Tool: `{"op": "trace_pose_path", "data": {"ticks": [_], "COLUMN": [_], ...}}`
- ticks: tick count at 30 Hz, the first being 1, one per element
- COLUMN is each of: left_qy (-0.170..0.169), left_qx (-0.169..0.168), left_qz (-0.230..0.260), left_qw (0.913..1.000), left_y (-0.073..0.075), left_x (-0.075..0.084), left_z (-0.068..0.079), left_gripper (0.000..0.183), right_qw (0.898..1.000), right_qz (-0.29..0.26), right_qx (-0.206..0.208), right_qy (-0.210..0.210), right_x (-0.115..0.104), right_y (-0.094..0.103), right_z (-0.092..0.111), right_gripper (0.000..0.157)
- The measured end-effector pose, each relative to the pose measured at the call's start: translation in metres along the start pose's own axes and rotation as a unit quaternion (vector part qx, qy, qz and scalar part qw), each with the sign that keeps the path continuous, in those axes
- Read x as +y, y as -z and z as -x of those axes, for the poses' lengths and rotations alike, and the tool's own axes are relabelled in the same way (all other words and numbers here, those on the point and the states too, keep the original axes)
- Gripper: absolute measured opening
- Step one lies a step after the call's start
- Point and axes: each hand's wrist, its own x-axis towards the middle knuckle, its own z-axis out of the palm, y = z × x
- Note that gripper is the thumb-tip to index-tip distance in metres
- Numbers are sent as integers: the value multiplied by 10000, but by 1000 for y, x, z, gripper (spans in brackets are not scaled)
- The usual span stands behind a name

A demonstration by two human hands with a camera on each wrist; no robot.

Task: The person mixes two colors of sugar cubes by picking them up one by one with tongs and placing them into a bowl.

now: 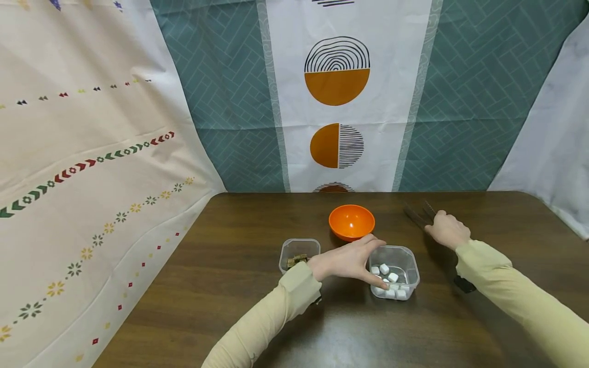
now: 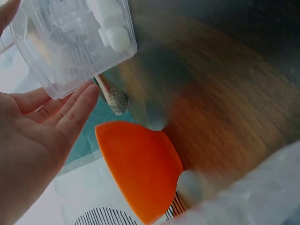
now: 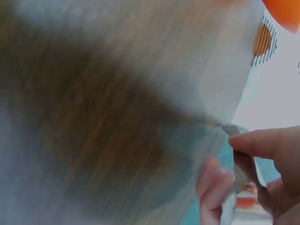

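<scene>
My left hand spans the left side of a clear plastic container, fingertips at its back corner and thumb at its front. White cubes lie inside this container. In the left wrist view the fingers lie against the container's wall. Over at the right, my right hand grips metal tongs, whose two arms spread apart and point toward the table's back edge. The right wrist view shows thumb and fingers on either side of the tongs.
An orange bowl stands behind the left hand. Left of it is a smaller clear container with brown pieces, partly hidden by the left wrist. The brown wooden table ends at a patterned curtain.
</scene>
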Motion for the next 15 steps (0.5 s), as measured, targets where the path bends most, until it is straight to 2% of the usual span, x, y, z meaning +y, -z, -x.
{"op": "trace_pose_path", "data": {"ticks": [4,12,15], "left_qy": [-55,78,113], "left_qx": [115,224,237], "left_qz": [93,635,724], "left_qw": [9999,9977,9970], "left_y": [-3,-9,-10], "left_x": [-1,-5,-6], "left_z": [0,0,0], "left_gripper": [84,81,81], "right_qw": [9998,9987,9981], "right_qz": [-115,-90,-78], "right_qx": [86,338,409], "right_qy": [109,361,458], "right_x": [6,12,14], "right_y": [5,14,15], "right_z": [3,9,10], "right_gripper": [48,66,67]}}
